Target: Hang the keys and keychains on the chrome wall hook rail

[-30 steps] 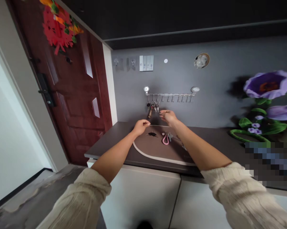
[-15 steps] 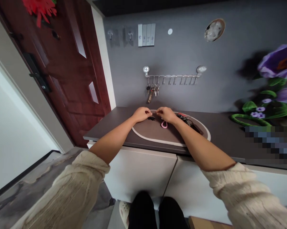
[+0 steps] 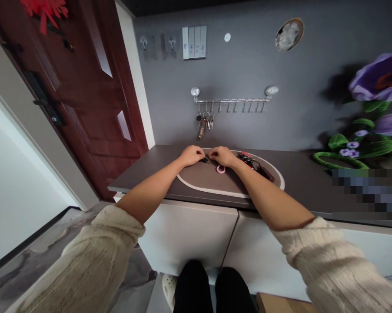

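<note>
My left hand (image 3: 191, 155) and my right hand (image 3: 221, 155) meet over the far part of an oval brown mat (image 3: 209, 182) on the dark counter. Both are closed in a pinch on a small black key (image 3: 204, 160) between them. A pink loop keyring (image 3: 220, 169) lies on the mat just under my right hand. More keys and a dark fob (image 3: 256, 165) lie on the mat to the right of my right forearm. A bunch of keys (image 3: 204, 123) hangs from the left end of a chrome hook rail (image 3: 231, 100) on the grey wall above.
A dark red door (image 3: 81, 100) stands at the left of the counter (image 3: 144, 171). White cabinet doors (image 3: 189, 237) sit below the counter. Light switches (image 3: 194, 36) are on the wall. Painted purple flowers (image 3: 375, 108) cover the wall at the right.
Both hands came down from near the hook rail to the mat and closed together on the black key. The view tilted down and my legs came into sight.
</note>
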`<action>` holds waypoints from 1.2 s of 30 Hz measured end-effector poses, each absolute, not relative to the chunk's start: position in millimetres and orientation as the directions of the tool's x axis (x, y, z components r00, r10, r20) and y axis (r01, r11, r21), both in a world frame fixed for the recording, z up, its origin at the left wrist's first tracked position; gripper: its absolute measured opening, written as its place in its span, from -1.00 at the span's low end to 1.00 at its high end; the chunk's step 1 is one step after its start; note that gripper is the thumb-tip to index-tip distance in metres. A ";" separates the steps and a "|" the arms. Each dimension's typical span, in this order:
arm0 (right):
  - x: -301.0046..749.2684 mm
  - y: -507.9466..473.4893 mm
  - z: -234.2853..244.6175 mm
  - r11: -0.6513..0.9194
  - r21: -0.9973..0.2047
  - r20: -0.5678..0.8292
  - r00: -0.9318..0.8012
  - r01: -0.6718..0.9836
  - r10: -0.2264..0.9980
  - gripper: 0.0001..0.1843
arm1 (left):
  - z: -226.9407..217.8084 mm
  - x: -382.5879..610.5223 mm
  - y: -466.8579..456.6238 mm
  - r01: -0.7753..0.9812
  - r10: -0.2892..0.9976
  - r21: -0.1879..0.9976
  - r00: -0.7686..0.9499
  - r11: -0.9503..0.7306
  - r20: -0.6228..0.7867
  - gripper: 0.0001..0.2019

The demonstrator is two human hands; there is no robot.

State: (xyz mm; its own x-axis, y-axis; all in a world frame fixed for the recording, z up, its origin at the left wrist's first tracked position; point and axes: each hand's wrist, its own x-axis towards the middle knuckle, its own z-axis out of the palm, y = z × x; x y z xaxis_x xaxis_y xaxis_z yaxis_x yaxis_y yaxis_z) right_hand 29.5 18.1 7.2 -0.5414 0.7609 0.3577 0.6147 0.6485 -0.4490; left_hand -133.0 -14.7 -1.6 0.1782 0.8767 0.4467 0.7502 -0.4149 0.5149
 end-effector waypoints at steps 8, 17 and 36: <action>29.1 19.6 6.6 0.656 -0.403 0.365 -0.546 0.638 0.754 -0.90 | 2.7 -130.2 -19.0 0.616 0.893 0.677 0.101 -0.402 0.438 -0.85; 29.6 13.0 11.2 0.648 -0.445 0.370 -0.531 0.618 0.762 -0.93 | 0.5 -132.3 -15.1 0.352 0.898 0.832 0.069 -0.430 0.435 -0.79; 22.5 8.5 14.5 0.473 -0.868 0.388 -0.387 0.153 0.837 -0.83 | -1.8 -129.9 -9.3 -0.146 0.966 0.956 -0.063 -0.256 0.249 -0.80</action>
